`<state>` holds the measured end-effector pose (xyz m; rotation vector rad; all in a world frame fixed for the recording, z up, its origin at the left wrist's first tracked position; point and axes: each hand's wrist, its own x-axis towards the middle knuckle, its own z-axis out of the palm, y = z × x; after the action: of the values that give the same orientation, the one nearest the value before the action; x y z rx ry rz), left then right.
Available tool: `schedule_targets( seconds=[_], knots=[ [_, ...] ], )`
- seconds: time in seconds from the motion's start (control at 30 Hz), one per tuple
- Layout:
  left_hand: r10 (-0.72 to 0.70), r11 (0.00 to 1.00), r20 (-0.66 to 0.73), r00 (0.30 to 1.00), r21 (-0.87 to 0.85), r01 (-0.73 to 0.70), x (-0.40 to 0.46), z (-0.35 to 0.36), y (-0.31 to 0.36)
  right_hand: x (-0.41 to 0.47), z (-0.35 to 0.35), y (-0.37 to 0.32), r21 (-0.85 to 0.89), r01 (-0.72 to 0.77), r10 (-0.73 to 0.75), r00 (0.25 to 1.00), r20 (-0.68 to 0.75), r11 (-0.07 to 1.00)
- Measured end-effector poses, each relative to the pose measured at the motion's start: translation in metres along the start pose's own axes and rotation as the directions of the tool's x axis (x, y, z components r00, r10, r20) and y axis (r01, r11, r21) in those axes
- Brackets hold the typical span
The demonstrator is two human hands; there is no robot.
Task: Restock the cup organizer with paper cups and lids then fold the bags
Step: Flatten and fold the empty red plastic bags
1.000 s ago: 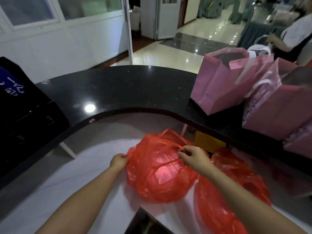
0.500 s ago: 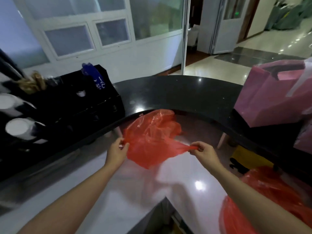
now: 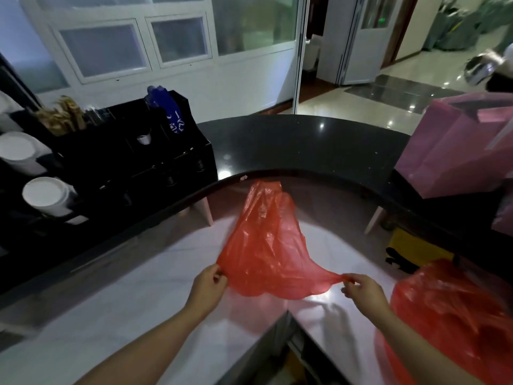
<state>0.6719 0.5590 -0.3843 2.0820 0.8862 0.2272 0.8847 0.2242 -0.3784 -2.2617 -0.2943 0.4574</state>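
Note:
A thin red plastic bag (image 3: 266, 245) hangs spread in the air above the white counter (image 3: 116, 315). My left hand (image 3: 206, 287) pinches its left edge and my right hand (image 3: 361, 287) pinches its stretched right corner. The bag's far end billows up toward the black raised counter. A second red bag (image 3: 449, 320) lies crumpled on the white counter at the right. The black cup organizer (image 3: 133, 168) stands at the left on the raised counter, with stacked white cups (image 3: 47, 194) lying in its side slots.
The curved black raised counter (image 3: 305, 145) arcs across the middle. Pink paper bags (image 3: 455, 151) stand on it at the right. A yellow box (image 3: 413, 250) sits under the counter's right part. A gap opens in the white counter's near corner (image 3: 280, 354).
My view has swung left, so the organizer shows. Both hands have lifted the red bag off the counter and drawn it out wide; its far end has flapped upward.

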Motion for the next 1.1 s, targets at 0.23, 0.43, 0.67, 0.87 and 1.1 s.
schedule_targets(
  seconds=[0.23,0.43,0.67,0.87,1.1],
  knots=[
    [-0.159,0.982,-0.079,0.984,-0.116,0.15,0.007,-0.016,-0.03,-0.012,0.015,0.003,-0.09,-0.012,0.01,1.0,-0.014,0.996],
    [-0.053,0.992,-0.027,0.998,-0.119,0.049,0.029,-0.032,-0.024,-0.016,0.02,-0.001,-0.113,-0.032,0.028,0.999,-0.039,0.993],
    [0.026,0.999,0.061,0.998,0.039,-0.028,0.048,-0.033,-0.011,-0.021,0.023,-0.003,-0.053,-0.044,0.042,0.998,-0.049,0.998],
    [0.004,1.0,0.037,0.999,0.012,-0.005,0.05,-0.035,-0.01,-0.022,0.02,0.005,0.009,-0.081,0.082,0.995,-0.05,0.997],
    [-0.243,0.903,0.059,0.968,-0.35,0.248,0.056,-0.037,-0.028,-0.017,0.014,0.015,0.006,-0.096,0.096,0.995,-0.029,0.995]
  ],
)
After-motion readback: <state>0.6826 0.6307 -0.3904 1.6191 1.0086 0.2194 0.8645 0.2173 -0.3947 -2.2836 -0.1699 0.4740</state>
